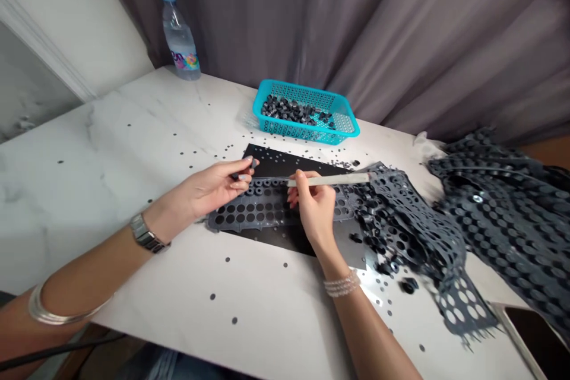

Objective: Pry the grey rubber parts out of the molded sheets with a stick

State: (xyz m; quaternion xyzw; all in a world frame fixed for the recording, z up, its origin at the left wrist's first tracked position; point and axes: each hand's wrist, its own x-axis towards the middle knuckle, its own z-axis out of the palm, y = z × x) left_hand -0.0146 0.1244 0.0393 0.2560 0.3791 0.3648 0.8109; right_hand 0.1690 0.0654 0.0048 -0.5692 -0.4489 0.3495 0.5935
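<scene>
My left hand (218,185) pinches a small black rubber piece (253,163) between thumb and fingertip, just above the left part of a perforated black rubber sheet (243,218). In my right hand (314,205) is a slim pale stick (345,179), gripped near its left end and pointing right. The sheet lies flat on a black board (285,240), and its rows of round holes run between the two hands. Some ring-like pieces sit along its upper row. My right fingers cover part of the sheet.
Behind stands a turquoise basket (307,135) with many black rubber pieces. To the right lie loose black pieces (378,225), a crumpled punched sheet (414,208), a heap of studded sheets (512,219) and a phone (534,332). A water bottle (181,41) is far left; small black discs dot the table.
</scene>
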